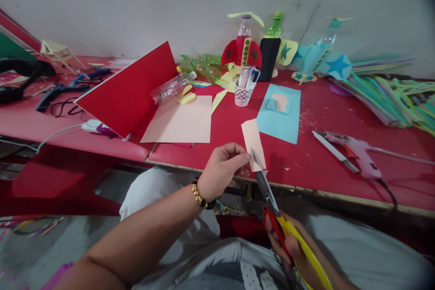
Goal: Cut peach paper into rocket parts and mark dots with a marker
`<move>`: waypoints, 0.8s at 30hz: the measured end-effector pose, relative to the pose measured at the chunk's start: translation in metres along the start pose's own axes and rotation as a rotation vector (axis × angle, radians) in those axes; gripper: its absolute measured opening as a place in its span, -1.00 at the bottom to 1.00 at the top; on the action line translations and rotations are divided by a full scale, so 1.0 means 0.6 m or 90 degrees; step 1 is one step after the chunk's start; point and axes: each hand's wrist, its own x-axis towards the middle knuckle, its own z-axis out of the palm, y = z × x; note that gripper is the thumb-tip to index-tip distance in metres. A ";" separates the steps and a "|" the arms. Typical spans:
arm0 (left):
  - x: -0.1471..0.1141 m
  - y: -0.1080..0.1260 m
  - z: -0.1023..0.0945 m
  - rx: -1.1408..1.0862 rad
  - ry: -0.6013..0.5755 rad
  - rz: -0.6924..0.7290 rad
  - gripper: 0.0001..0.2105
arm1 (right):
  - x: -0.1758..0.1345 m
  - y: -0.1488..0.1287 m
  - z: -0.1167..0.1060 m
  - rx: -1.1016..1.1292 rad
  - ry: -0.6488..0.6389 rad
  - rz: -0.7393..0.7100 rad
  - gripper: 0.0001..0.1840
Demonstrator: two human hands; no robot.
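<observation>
Centrally, left hand (220, 170) pinches a peach paper strip (253, 142) upright, clear of the table (322, 163); right hand (288, 244) grips scissors (267, 188), blades parted at its edge.

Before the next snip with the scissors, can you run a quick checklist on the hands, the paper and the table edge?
1. Left hand pinches the peach paper strip at its left edge: ok.
2. Right hand holds the scissors by the red and yellow handles: ok.
3. Blade tips meet the strip's lower part: ok.
4. Left fingertips clear of the blades: not ok, they sit right beside the tips.
5. Whether the blades are open: cannot tell.
6. Glue gun lies on the red table, apart from both hands: ok.
</observation>
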 end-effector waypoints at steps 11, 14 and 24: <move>-0.004 -0.004 0.006 -0.035 0.024 -0.034 -0.79 | 0.000 -0.003 0.008 0.023 0.025 -0.006 -0.32; -0.005 -0.005 0.007 -0.048 0.026 -0.040 -0.79 | 0.002 0.002 0.009 0.038 0.010 0.012 -0.30; -0.006 -0.003 0.006 -0.044 0.021 -0.036 -0.82 | 0.001 0.018 0.013 0.026 0.004 -0.008 -0.37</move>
